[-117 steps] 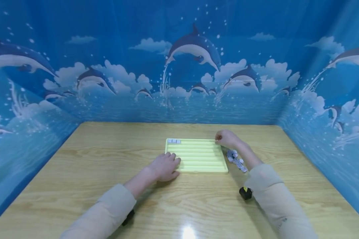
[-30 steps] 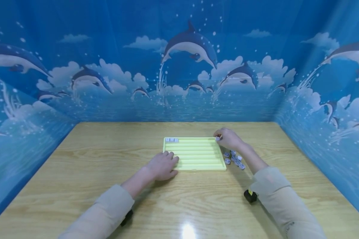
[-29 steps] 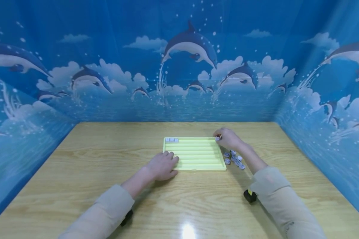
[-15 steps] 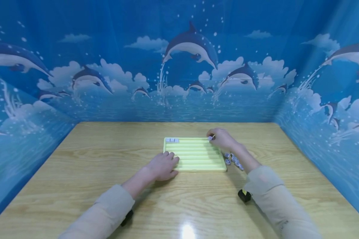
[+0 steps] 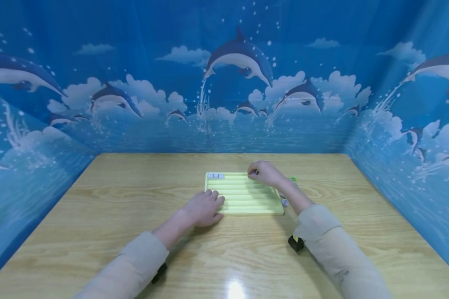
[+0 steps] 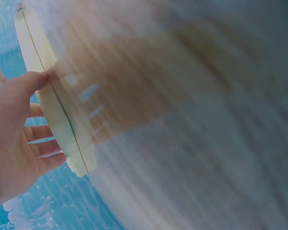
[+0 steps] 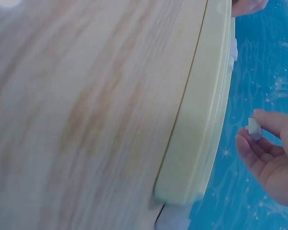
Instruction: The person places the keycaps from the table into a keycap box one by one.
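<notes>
A pale yellow-green ridged tray (image 5: 243, 203) lies on the table. White keycaps (image 5: 215, 176) stand in a row at its far left corner. My left hand (image 5: 205, 207) rests on the tray's near left corner with extended fingers; in the left wrist view, the thumb touches the front wall (image 6: 62, 115). Over the far row, right of the seated keycaps, my right hand (image 5: 265, 172) pinches a small white keycap (image 7: 254, 129) between thumb and fingers. The right wrist view shows it held clear above the tray; the hand mostly hides it in the head view.
Loose keycaps (image 5: 285, 202) lie by the tray's right edge, largely hidden by the right forearm. A small green thing (image 5: 293, 179), too small to identify, shows beyond that forearm. Blue dolphin-print curtains (image 5: 224, 124) surround the wooden table (image 5: 153, 178) at the back and sides.
My right hand has moved left along the tray's far edge, carrying the keycap. Its forearm now covers more loose keycaps. Earlier, those lay more tightly bunched. My left hand stays put.
</notes>
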Tool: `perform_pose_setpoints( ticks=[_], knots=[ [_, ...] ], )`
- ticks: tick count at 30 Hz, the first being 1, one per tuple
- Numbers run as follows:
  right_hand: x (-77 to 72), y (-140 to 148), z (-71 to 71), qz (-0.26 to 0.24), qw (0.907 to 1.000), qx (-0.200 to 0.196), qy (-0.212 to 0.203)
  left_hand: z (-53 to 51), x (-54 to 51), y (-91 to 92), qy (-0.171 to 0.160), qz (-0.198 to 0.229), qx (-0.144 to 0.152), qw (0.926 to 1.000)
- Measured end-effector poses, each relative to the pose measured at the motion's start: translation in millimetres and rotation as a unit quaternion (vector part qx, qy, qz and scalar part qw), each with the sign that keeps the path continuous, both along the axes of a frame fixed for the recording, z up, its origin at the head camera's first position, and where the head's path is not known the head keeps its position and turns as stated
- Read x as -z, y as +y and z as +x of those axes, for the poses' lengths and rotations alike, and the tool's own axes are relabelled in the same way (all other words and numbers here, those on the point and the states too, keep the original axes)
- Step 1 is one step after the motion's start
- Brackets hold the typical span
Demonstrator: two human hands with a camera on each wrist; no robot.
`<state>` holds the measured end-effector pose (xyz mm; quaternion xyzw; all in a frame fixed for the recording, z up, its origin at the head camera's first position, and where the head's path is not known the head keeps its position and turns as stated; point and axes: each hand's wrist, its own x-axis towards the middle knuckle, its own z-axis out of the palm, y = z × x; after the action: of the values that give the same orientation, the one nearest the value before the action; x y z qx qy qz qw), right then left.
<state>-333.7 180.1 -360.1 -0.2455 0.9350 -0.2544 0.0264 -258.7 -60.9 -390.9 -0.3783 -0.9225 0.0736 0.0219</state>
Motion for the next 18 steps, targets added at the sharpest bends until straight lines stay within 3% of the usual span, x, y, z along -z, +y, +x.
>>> perform_pose_setpoints(
  ticks=[6, 14, 18],
  knots=[
    [1.0, -15, -6.3, 0.023, 0.9995, -0.015, 0.015, -0.6, 0.3, 0.0, 0.003, -0.006, 0.003, 1.0],
    [-3.3, -37, -16.6, 0.058, 0.998, 0.016, 0.018, -1.2, 1.6, -0.2, 0.01, -0.011, 0.008, 0.9999],
    [-4.5, -46, -20.6, 0.072, 0.9971, 0.013, 0.021, -1.9, 1.7, 0.0, 0.007, -0.01, 0.007, 0.9999]
  ],
)
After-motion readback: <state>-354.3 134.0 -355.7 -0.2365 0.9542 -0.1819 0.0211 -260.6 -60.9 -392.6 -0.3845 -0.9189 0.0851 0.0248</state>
